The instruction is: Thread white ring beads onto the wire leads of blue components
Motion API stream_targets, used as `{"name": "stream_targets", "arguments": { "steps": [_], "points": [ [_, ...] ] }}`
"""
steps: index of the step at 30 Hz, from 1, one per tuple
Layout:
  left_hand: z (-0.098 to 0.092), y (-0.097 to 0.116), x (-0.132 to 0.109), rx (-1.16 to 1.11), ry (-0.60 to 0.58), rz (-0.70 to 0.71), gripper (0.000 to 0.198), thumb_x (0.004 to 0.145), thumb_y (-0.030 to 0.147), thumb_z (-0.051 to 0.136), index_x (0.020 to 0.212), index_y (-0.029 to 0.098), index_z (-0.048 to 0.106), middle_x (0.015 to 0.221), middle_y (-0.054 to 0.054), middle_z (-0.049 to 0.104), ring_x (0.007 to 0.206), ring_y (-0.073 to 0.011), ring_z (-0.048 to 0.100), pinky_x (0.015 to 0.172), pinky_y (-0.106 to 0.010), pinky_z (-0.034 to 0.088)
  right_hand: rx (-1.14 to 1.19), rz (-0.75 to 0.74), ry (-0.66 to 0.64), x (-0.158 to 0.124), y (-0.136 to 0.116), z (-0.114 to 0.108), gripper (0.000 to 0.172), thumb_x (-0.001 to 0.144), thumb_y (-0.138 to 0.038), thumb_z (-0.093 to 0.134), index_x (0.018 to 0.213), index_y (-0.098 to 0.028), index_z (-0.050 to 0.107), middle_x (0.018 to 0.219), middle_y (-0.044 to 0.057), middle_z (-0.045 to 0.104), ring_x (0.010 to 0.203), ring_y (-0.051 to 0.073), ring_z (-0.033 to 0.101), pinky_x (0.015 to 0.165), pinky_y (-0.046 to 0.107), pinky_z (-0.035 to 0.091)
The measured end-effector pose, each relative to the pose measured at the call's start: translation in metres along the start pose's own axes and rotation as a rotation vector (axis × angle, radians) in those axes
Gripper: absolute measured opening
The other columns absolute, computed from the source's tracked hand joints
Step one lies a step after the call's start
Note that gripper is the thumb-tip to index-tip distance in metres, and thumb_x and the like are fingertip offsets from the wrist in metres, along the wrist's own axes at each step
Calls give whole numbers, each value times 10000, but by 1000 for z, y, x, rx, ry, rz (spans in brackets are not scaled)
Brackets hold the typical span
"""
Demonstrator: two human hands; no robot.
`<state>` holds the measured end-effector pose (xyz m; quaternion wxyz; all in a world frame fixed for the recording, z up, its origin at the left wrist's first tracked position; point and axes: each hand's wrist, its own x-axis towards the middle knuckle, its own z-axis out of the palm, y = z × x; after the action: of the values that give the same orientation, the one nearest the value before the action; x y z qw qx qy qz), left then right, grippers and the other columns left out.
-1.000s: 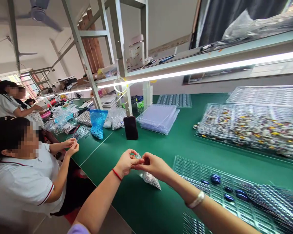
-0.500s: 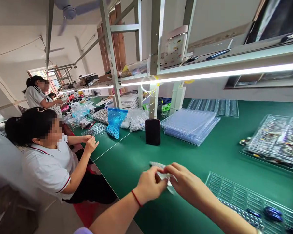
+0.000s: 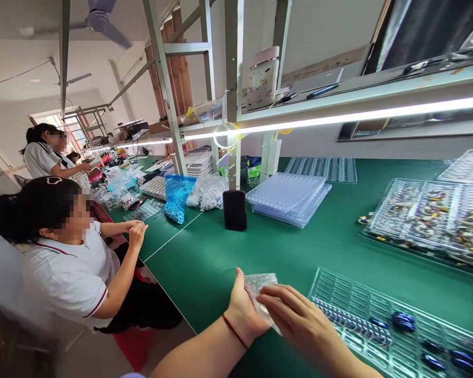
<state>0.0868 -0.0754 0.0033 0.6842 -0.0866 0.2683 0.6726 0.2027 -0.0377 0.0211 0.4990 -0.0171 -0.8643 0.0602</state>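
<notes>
A small clear plastic bag, crinkled and slightly whitish, is held above the green table. My left hand, with a red cord at the wrist, supports it on the palm; its thumb points up beside the bag and its other fingers are hidden. Across the bag's near side lie the stretched fingers of my right hand, touching it; that thumb is out of sight. I cannot make out what the bag contains. Just right of my right hand is a clear ribbed tray with shiny dark-blue pieces and a row of small beads.
A black phone stands upright ahead, beside stacked clear trays. Filled trays of mixed small parts lie at right. A blue bag rests on the green table. A co-worker sits at left, hands together.
My hands, pinching the bag together before, have come apart: the left has turned palm up with its thumb raised, and the right fingers have straightened over the bag. The view has swung right.
</notes>
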Motion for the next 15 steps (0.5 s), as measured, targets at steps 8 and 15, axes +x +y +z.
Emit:
{"name": "stream_targets", "arguments": {
  "steps": [8,15],
  "points": [
    [16,1,18,-72,82,245,480,864,553,488,735,106,606,687,-98,609,618,-200,578,641,-311,470,-296,388,29,-41,18,2,283,986,-356,366,1048,-150,551,951,121,595,808,258,600,698,390,500],
    [12,8,31,-65,213,427,306,866,396,576,763,109,608,707,-72,618,589,-154,600,607,-267,494,161,949,126,-43,15,11,300,805,-503,537,756,-207,557,726,51,588,646,221,569,627,360,475]
  ]
}}
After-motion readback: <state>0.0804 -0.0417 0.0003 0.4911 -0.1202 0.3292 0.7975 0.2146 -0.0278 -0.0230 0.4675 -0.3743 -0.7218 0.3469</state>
